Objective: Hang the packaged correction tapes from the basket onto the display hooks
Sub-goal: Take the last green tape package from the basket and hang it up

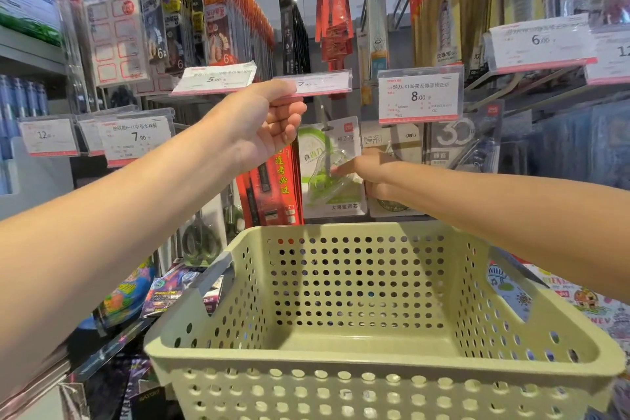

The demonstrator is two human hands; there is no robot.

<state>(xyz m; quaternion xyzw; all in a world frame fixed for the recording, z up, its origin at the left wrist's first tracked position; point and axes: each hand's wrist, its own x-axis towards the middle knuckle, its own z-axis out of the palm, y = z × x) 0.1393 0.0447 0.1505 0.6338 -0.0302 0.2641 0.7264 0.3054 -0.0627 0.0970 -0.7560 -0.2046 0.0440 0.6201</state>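
Note:
A packaged green correction tape [329,167] hangs on a display hook [324,116] at the middle of the rack. My right hand [370,174] is on the package's right side, fingers gripping its clear blister. My left hand [269,123] reaches up and holds the 7.90 price tag holder [320,83] at the hook's front end, lifted flat. The pale green perforated basket [375,361] sits in front of me below the hooks, and its inside shows no packages.
More correction tape packs [463,143] hang to the right under an 8.00 price tag [419,97]. A red pen pack [272,187] hangs left of the green tape. Upper hooks hold many packs. Printed items lie on the lower shelf beside the basket.

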